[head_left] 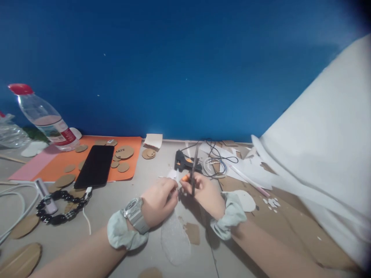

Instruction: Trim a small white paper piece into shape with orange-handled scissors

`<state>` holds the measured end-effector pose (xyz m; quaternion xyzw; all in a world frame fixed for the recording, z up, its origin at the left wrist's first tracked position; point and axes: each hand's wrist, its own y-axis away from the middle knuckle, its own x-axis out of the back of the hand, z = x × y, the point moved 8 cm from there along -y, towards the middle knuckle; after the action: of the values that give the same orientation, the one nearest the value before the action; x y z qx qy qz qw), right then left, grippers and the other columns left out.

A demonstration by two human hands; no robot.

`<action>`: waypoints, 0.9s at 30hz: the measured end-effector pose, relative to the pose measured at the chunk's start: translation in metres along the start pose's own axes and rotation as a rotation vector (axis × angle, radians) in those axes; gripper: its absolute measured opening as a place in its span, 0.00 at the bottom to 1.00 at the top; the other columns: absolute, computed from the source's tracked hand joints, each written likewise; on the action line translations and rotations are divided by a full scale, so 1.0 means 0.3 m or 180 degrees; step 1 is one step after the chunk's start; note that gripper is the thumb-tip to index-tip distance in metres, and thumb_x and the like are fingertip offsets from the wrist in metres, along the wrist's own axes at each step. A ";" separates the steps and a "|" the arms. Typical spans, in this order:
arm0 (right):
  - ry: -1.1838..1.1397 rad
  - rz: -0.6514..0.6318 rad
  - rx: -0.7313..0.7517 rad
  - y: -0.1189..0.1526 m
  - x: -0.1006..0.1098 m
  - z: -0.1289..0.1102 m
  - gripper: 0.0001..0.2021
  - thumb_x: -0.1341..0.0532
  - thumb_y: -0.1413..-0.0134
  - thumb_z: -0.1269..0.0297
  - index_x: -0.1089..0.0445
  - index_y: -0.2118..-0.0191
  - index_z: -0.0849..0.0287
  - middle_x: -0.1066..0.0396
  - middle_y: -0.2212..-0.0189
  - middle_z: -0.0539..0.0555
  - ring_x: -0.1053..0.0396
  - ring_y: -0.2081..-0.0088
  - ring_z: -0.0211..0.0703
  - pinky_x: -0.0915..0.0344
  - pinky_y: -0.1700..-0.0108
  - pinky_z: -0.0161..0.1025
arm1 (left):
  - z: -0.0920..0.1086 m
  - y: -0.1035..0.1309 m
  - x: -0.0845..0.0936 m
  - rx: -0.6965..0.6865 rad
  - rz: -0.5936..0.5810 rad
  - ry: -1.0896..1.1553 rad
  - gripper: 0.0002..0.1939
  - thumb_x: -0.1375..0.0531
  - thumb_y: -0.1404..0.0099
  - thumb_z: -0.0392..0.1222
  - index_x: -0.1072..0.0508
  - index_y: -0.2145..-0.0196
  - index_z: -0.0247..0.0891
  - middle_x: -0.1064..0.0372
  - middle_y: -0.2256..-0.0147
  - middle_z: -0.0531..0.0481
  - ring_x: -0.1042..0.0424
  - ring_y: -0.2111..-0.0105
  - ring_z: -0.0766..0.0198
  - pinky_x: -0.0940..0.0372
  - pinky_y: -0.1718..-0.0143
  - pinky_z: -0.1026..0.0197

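Observation:
My left hand (162, 197), with a watch and a pale scrunchie at the wrist, is closed in a pinch. A narrow white strip (177, 174) sticks up from its fingertips. Close beside it, my right hand (204, 191) is closed around a thin dark tool (195, 170), seen nearly edge-on, so its exact kind is unclear. Something orange shows at the right fingertips. Just behind both hands lies a black glue gun (187, 162). Below them a translucent whitish oval sheet (175, 241) lies on the table beside a small cardboard scrap (192, 233).
To the left are an orange sheet (127, 172) with cardboard discs, a phone (95, 166), a beaded bracelet (59, 220) and a leaning water bottle (48, 119). Coiled cables (216, 166), white paper bits (272, 203) and a large white sheet (327, 116) are on the right.

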<state>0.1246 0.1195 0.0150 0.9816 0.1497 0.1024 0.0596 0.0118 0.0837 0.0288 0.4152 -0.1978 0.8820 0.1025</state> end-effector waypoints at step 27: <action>0.0148 -0.0347 -0.0031 0.010 -0.025 0.003 0.05 0.37 0.52 0.63 0.32 0.73 0.57 0.31 0.82 0.47 0.34 0.80 0.38 0.38 0.78 0.34 | -0.035 -0.004 -0.001 0.0292 0.0068 0.0461 0.07 0.50 0.35 0.36 0.33 0.66 0.39 0.32 0.69 0.51 0.32 0.69 0.62 0.38 0.65 0.61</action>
<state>0.1185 0.1144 0.0133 0.9690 0.2038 0.1225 0.0665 0.0051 0.0894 0.0228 0.3525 -0.1537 0.9189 0.0880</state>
